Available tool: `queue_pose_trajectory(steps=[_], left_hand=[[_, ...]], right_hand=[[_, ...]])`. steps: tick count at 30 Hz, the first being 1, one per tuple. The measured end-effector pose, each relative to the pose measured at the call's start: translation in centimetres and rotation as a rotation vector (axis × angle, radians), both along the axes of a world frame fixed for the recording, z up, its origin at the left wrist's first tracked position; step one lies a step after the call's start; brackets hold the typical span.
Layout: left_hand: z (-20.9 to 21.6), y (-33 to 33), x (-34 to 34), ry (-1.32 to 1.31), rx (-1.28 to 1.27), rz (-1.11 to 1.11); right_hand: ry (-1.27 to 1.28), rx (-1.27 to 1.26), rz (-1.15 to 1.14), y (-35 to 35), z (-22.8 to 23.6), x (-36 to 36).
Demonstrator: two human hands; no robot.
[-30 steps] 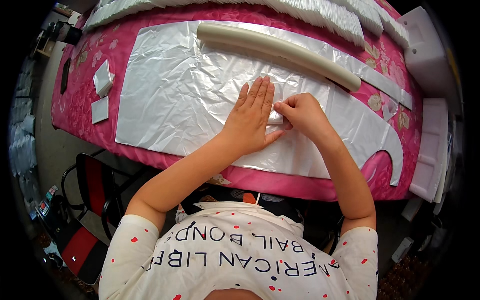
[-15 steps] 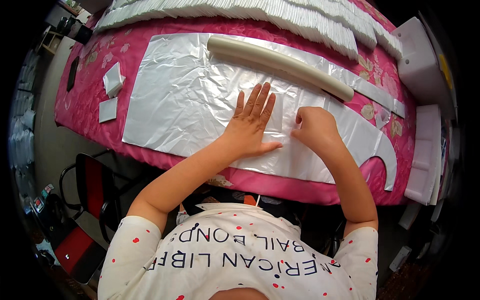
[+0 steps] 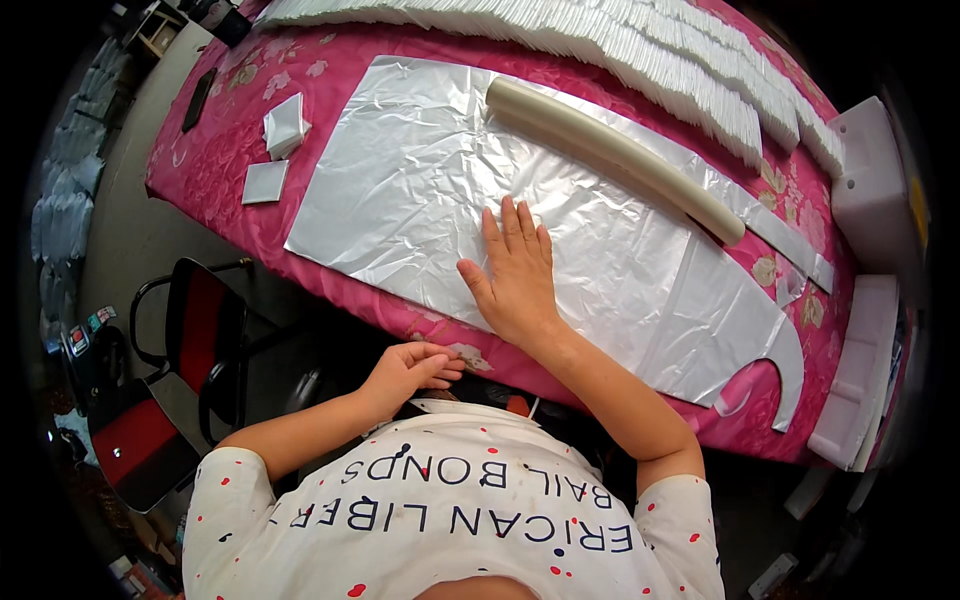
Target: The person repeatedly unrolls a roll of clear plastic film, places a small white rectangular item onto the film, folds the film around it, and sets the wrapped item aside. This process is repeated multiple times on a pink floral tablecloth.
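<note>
A large shiny whitish plastic bag [image 3: 420,170], creased all over, lies flat on the table, with a curved cut-out at its right end. My right hand [image 3: 520,285] rests palm down on the bag's near middle, its fingers spread. A long cream-coloured tube [image 3: 615,155] lies slantwise across the bag's far side. My left hand [image 3: 412,375] is off the bag, just in front of the table's near edge. Its fingers are loosely bent, and nothing shows in them.
A pink flowered cloth [image 3: 235,150] covers the table. Long rows of folded white bags [image 3: 640,60] line the far side. Two small white packets [image 3: 266,182] and a dark phone [image 3: 199,100] lie at left. White foam boxes [image 3: 855,370] stand at right; a red-black chair [image 3: 205,330] stands left.
My left hand has lifted off the bag and drawn back to the table's near edge. My right hand has opened from a closed shape and now lies flat on the bag, further left.
</note>
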State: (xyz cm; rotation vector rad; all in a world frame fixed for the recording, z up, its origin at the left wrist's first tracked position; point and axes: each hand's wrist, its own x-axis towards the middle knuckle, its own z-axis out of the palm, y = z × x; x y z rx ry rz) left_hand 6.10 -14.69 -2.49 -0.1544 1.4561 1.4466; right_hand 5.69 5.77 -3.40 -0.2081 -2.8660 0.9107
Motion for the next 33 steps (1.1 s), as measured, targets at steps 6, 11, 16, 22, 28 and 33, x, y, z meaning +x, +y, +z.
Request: queue_pose_trajectory(steps=[6, 11, 16, 22, 28, 33], left_hand=[[-0.2, -1.7, -2.6, 0.103, 0.009, 0.147], [1.7, -5.9, -11.8, 0.924, -0.325, -0.070], [5.5, -12.3, -24.3, 1.486, -0.640, -0.055], [2.8, -14.1, -31.0, 1.492, -0.855, -0.225], [2.2, -10.4, -29.4, 1.853, -0.807, 0.010], [4.1, -1.2, -21.4, 1.848, -0.327, -0.358]], right_hand=[[-0.053, -0.307, 0.205, -6.6, 1.5, 1.8], [-0.026, -0.312, 0.180, -3.7, 2.5, 2.1], [-0.064, -0.231, 0.151, -2.0, 2.3, 3.1], [-0.029, -0.233, 0.126, -1.8, 2.3, 3.4], [0.135, 0.076, -0.067, 5.1, 3.5, 2.5], [0.134, 0.457, -0.384, 18.4, 2.0, 2.8]])
